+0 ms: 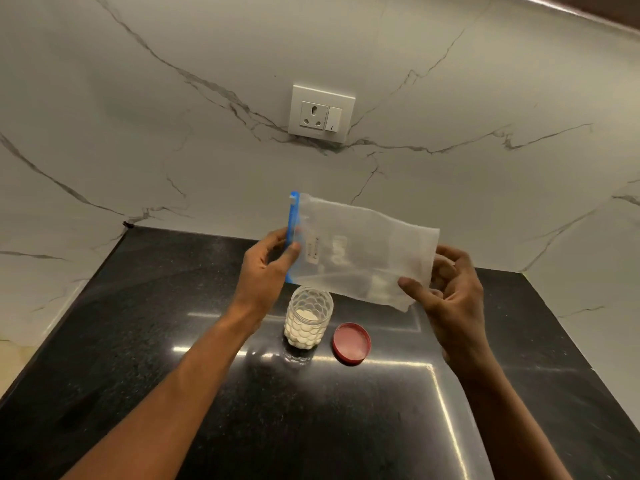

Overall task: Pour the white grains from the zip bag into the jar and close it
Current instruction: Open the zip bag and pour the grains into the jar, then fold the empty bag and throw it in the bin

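Hands (266,261) (450,289) pinch zip bag (360,251) above jar (308,320); label writing illegible

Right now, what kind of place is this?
Probably a home kitchen corner: a polished black stone counter, marble-look wall cladding with a socket and switch plate, and a jar part filled with white grains.

The jar (309,322) stands on the surface (173,375) with the grains (304,329) in it. The lid (352,343) lies just right of the jar, apart from it. The zip bag (360,251) is held above both, between the left hand (265,268) and right hand (453,299). The socket (322,113) sits on the far wall (138,116).
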A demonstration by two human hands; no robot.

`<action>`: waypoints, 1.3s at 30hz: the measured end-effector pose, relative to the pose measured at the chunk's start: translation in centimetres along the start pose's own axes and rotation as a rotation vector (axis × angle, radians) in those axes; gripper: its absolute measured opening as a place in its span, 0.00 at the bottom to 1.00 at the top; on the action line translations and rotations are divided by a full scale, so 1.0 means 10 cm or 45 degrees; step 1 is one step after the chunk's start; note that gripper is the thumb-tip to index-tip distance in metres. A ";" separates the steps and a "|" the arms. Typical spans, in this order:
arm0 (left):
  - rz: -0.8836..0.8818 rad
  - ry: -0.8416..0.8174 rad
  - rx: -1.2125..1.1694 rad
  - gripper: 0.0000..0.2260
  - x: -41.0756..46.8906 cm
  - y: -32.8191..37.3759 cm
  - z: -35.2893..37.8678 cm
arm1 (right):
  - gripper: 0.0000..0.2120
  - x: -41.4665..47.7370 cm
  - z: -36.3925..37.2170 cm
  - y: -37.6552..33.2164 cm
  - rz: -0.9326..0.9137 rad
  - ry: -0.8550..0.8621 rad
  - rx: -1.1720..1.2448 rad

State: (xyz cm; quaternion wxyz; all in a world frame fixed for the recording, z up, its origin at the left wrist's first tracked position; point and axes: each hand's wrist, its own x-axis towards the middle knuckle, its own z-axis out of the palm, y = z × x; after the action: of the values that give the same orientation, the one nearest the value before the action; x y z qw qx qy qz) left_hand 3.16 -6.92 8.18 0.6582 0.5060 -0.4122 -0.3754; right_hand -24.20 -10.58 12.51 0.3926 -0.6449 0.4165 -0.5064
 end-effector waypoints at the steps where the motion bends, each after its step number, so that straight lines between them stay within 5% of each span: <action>1: 0.024 -0.011 -0.033 0.10 0.02 0.11 0.03 | 0.32 -0.01 -0.03 -0.02 0.012 -0.001 0.054; 5: 0.181 -0.077 0.061 0.08 0.09 0.47 0.11 | 0.39 -0.05 -0.04 -0.23 -0.130 0.145 -0.120; 8: 0.305 -0.141 0.259 0.09 0.11 0.65 0.13 | 0.29 -0.03 0.02 -0.44 -0.369 0.247 -0.433; 12: 0.430 -0.415 0.524 0.10 0.08 0.78 0.13 | 0.22 0.13 0.23 -0.67 -0.405 0.103 -0.469; 17: 0.434 -0.500 0.656 0.13 0.02 0.75 0.09 | 0.05 0.30 0.42 -0.65 -0.237 -0.045 -0.120; 23: 0.386 -0.484 0.708 0.28 0.00 0.82 0.11 | 0.03 0.17 0.53 -0.52 -0.028 -0.095 0.226; 39: 0.246 -0.431 0.550 0.10 -0.09 0.68 0.17 | 0.09 0.13 0.48 -0.49 0.122 0.070 0.351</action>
State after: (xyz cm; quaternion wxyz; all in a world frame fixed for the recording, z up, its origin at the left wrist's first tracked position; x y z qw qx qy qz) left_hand 1.79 -5.34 14.89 0.4898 0.5231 -0.6327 -0.2935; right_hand -18.59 -9.68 16.58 0.4895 -0.5501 0.3842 -0.5569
